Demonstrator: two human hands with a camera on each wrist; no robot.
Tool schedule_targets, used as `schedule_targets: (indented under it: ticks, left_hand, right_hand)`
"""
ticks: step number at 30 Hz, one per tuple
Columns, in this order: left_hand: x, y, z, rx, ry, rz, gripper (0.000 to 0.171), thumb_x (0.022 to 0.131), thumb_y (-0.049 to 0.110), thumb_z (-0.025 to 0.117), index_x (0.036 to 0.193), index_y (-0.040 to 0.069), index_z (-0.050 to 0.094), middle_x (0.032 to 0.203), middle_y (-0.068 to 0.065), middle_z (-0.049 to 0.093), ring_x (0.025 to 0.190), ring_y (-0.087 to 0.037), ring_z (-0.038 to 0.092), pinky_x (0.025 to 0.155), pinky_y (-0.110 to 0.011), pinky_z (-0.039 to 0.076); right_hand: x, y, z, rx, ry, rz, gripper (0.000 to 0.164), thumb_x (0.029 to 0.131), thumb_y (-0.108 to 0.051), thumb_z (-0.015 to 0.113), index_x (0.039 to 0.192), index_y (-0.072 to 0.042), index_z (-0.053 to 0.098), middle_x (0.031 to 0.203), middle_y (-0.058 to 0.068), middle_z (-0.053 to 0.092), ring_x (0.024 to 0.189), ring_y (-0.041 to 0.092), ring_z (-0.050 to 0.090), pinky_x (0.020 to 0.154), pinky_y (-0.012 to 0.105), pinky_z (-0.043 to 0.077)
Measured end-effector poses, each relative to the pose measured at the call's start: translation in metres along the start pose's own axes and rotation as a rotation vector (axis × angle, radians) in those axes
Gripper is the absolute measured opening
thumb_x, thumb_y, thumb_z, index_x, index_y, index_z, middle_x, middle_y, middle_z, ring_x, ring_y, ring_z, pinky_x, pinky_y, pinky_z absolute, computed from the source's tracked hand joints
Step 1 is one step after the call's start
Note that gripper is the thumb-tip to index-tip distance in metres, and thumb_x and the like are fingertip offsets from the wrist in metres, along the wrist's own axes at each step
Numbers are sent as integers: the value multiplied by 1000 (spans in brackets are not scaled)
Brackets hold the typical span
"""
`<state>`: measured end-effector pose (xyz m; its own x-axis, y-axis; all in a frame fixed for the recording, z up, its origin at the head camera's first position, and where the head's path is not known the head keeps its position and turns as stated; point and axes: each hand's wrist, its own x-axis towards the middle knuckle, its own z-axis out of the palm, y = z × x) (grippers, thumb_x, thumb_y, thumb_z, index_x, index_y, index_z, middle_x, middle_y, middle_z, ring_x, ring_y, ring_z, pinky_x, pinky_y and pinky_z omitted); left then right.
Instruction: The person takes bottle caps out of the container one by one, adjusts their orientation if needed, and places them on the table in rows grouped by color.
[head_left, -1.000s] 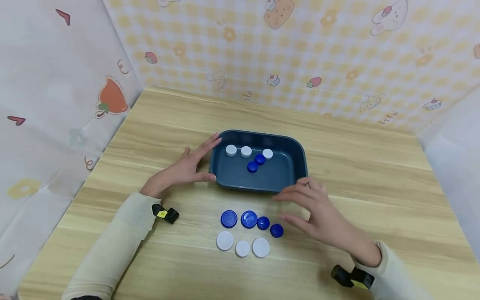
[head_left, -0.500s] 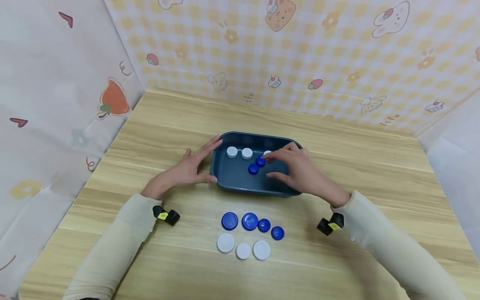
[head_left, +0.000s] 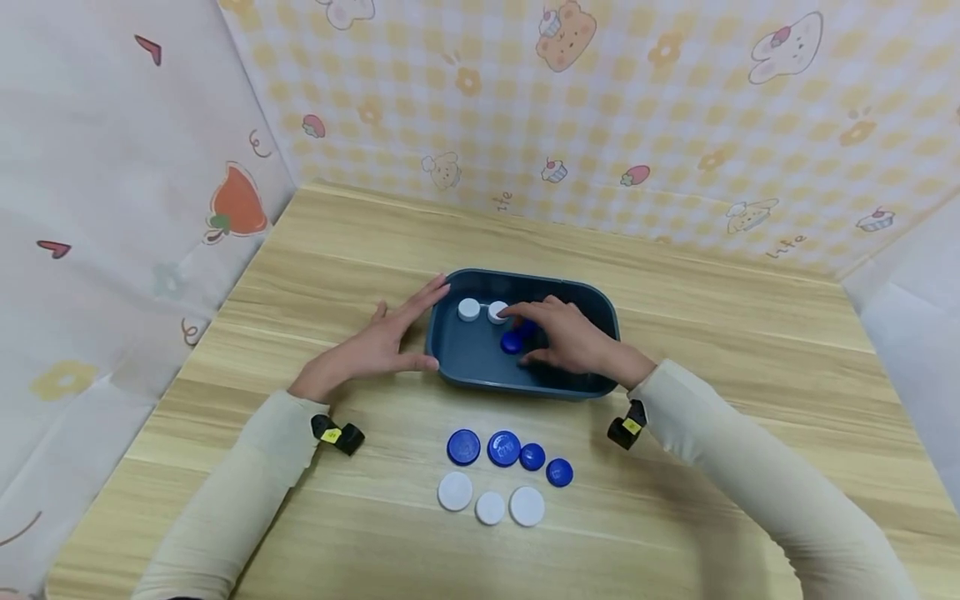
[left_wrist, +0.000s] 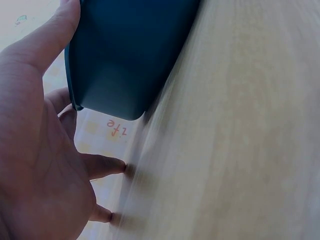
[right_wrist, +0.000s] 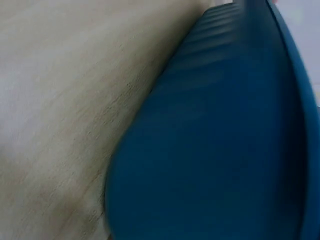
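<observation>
A dark blue tray holds small white and blue bottle caps. My left hand rests against its left end, thumb and fingers spread along the rim. In the left wrist view, that hand touches the tray's wall. My right hand reaches over the tray from the right, a fingertip at a white cap and the thumb apart below. A blue cap lies between them, beside another blue cap partly covered by fingers. Further left sits a white cap.
In front of the tray, on the wooden table, lie several caps: a large blue cap, smaller blue ones like this cap, and white ones like this cap. A patterned sheet stands behind. The right wrist view shows mostly the tray's side.
My right hand has moved left from the tray's front right edge to over the caps inside, covering the rightmost white cap. The left hand has stayed at the tray's left end.
</observation>
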<state>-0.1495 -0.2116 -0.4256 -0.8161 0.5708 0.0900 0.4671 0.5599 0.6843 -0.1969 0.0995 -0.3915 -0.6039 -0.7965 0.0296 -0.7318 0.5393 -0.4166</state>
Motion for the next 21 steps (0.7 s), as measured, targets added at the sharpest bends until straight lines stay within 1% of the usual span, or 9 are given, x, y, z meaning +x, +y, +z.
schedule_targets:
  ticks: [2, 3, 6, 9, 12, 15, 17, 21]
  left_hand:
    - [0, 0, 0, 1, -1, 3, 97, 84, 41, 72, 155, 28, 7, 160, 3, -5, 143, -33, 13, 96, -76, -4]
    - [0, 0, 0, 1, -1, 5, 97, 84, 42, 72, 155, 28, 7, 160, 3, -5, 143, -33, 13, 96, -76, -4]
    - [0, -1, 0, -4, 0, 0, 97, 84, 43, 71, 155, 29, 6, 160, 5, -6, 143, -32, 12, 97, -75, -4]
    - [0, -2, 0, -5, 1, -6, 96, 84, 45, 71, 155, 30, 6, 160, 8, -6, 143, -30, 12, 97, -75, -4]
    - [0, -1, -1, -2, 1, -2, 96, 84, 47, 70, 155, 30, 7, 160, 6, -6, 143, -31, 12, 97, -75, -4]
    - [0, -1, -1, -2, -3, 1, 97, 84, 49, 69, 155, 29, 7, 160, 4, -5, 143, -32, 12, 97, -75, -4]
    - [0, 0, -1, 0, -5, 1, 97, 84, 51, 68, 155, 29, 6, 160, 4, -6, 143, -32, 12, 97, -75, -5]
    - [0, 0, 0, 2, -8, -6, 97, 83, 51, 68, 155, 29, 6, 160, 7, -7, 143, -31, 11, 97, -75, -5]
  right_hand:
    - [1, 3, 2, 45, -20, -6, 61, 77, -17, 82, 132, -13, 55, 116, 5, 62, 101, 23, 54, 88, 41, 40]
    - [2, 5, 3, 64, -26, -9, 60, 77, -15, 82, 131, -11, 56, 117, 6, 62, 100, 22, 55, 88, 39, 43]
    - [3, 9, 4, 112, -29, -19, 53, 77, -12, 82, 125, -10, 60, 115, 5, 62, 88, 19, 56, 77, 35, 48]
    - [5, 12, 5, 148, -25, -19, 51, 77, -13, 81, 124, -11, 60, 110, 3, 62, 73, 15, 53, 63, 30, 46]
    - [6, 15, 6, 172, -26, -13, 53, 79, -14, 80, 127, -14, 59, 105, 3, 63, 66, 12, 51, 59, 28, 45]
    - [8, 18, 8, 176, -32, -17, 48, 80, -17, 80, 125, -15, 62, 101, 2, 63, 67, 13, 52, 59, 28, 45]
    - [9, 20, 10, 161, -36, -31, 43, 80, -19, 79, 120, -15, 66, 100, 0, 63, 72, 13, 53, 61, 28, 45]
    - [12, 22, 12, 104, -46, -57, 34, 80, -25, 79, 112, -18, 71, 100, -3, 63, 84, 14, 55, 71, 29, 46]
